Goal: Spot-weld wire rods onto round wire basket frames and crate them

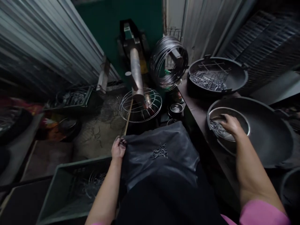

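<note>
My right hand reaches into a round metal bowl with its fingers bent down over small bent wire pieces. Its fingertips are partly hidden, and what they pinch is not clear. On the left, my left hand is curled beside the edge of a dark leather-like apron spread over my lap; I cannot make out what lies in its fingers. A small heap of wire pieces rests on the apron. Ahead of my lap, a round wire frame sits under a metal cylinder of a machine.
The bowl stands in a wide black pan; behind it, another pan holds wire parts. A wire coil hangs beside the machine. At lower left is a green crate with wire pieces. Wire racks are stacked at right.
</note>
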`<state>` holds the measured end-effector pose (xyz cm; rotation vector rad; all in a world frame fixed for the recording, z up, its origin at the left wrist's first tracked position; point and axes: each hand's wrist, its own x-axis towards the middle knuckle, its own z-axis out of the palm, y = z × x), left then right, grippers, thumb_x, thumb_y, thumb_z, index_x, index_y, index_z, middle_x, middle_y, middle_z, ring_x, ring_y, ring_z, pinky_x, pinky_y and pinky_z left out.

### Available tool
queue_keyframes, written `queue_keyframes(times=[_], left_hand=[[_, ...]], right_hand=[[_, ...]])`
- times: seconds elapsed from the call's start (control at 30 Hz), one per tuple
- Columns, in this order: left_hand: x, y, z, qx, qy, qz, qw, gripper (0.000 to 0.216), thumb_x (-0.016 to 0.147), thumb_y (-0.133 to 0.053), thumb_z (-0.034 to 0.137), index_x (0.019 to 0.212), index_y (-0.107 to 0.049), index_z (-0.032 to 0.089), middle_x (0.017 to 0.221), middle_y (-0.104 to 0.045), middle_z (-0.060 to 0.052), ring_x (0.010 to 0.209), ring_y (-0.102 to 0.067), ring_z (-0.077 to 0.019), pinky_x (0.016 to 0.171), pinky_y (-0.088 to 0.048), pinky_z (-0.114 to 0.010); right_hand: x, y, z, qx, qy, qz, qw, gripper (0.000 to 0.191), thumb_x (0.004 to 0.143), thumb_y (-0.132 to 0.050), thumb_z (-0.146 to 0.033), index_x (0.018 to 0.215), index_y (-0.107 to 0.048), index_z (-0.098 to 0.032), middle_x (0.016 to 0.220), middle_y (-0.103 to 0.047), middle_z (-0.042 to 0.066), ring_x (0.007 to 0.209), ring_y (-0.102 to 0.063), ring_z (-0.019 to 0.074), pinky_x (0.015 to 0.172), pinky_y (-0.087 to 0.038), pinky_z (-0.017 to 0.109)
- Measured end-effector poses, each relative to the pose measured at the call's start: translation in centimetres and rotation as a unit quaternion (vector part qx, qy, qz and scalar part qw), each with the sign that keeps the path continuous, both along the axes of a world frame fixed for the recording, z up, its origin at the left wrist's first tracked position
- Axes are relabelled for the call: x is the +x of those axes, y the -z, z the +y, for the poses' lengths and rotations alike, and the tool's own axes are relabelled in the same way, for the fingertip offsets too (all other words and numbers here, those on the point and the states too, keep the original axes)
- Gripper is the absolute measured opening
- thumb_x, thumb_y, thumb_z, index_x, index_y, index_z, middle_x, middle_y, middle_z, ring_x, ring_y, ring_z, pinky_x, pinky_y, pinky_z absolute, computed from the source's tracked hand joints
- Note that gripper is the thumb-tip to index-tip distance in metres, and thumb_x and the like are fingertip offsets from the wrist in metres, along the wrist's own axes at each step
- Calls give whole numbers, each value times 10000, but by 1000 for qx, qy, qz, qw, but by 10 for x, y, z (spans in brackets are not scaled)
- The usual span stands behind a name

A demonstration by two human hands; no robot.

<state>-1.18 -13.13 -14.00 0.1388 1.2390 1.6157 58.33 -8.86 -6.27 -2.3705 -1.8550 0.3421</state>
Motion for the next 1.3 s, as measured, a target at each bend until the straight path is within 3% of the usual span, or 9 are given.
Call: queue_keyframes(times=[0.07, 0.13, 0.27, 0.4, 0.53, 0.63, 0.87, 1.1, 1.3], left_hand=[[-2, 3, -1, 11, 0, 0, 1000, 141, 721, -584, 127, 852, -564, 176, 625, -605, 10, 523, -558, -86, 508, -449, -180], [-4, 5, -2, 24, 0, 0, 1000, 163, 708, -608, 137, 860, -565, 177, 632, -605, 12, 530, -563, -88, 510, -447, -181], [-5, 9, -2, 44, 12, 8, 999, 195, 697, -651, 175, 871, -563, 185, 647, -602, 22, 532, -564, -82, 523, -445, -186], [-3, 10, -1, 53, 23, 27, 998, 236, 688, -677, 209, 891, -559, 191, 669, -602, 25, 542, -567, -81, 534, -446, -194], [-4, 11, -4, 63, 20, 26, 997, 266, 679, -676, 202, 917, -557, 196, 683, -603, 23, 559, -571, -88, 536, -449, -203], [-8, 12, -6, 70, 24, 23, 997, 271, 684, -671, 208, 930, -556, 201, 693, -597, 24, 576, -573, -90, 540, -449, -204], [-14, 13, -8, 85, 37, 12, 996, 268, 703, -657, 216, 947, -547, 210, 716, -590, 27, 584, -569, -80, 549, -451, -195], [-18, 14, -10, 101, 46, -4, 994, 274, 705, -657, 220, 954, -542, 211, 721, -584, 29, 578, -568, -82, 531, -458, -197], [-21, 17, -10, 102, 54, 12, 993, 286, 718, -664, 251, 971, -536, 212, 726, -589, 24, 587, -569, -78, 541, -461, -189]], right_hand=[[-7, -7, -1, -18, -7, -15, 1000, 384, 706, -590, -143, 1085, -602, -83, 1025, -636, 204, 942, -584, 344, 786, -443, 421], [-22, -17, -3, 20, -17, -15, 1000, 308, 730, -563, -156, 1028, -624, -104, 976, -647, 197, 892, -596, 333, 759, -447, 416], [-100, -29, -14, 134, -151, 63, 977, 262, 808, -504, -253, 1025, -611, -150, 978, -650, 126, 902, -586, 260, 785, -445, 370], [-213, -7, -38, -81, -394, 109, 909, 197, 797, -526, -191, 961, -635, -181, 950, -664, 76, 896, -587, 203, 785, -430, 284], [-284, 26, -62, -154, -428, 1, 890, 209, 798, -567, -246, 967, -630, -142, 973, -644, 128, 934, -557, 250, 800, -401, 309], [-302, 39, -72, -146, -414, -41, 897, 246, 774, -604, -283, 963, -622, -126, 981, -627, 140, 951, -530, 273, 784, -389, 323], [-320, 45, -81, -132, -398, -63, 906, 201, 776, -596, -243, 946, -625, -141, 971, -613, 121, 954, -501, 260, 765, -355, 319], [-332, 50, -89, -108, -426, -86, 894, 231, 876, -415, -179, 890, -645, -161, 951, -610, 118, 933, -497, 253, 747, -345, 331], [-325, 44, -85, -119, -398, 5, 909, 145, 821, -501, -166, 856, -641, -158, 972, -612, 107, 934, -519, 225, 774, -369, 307]])
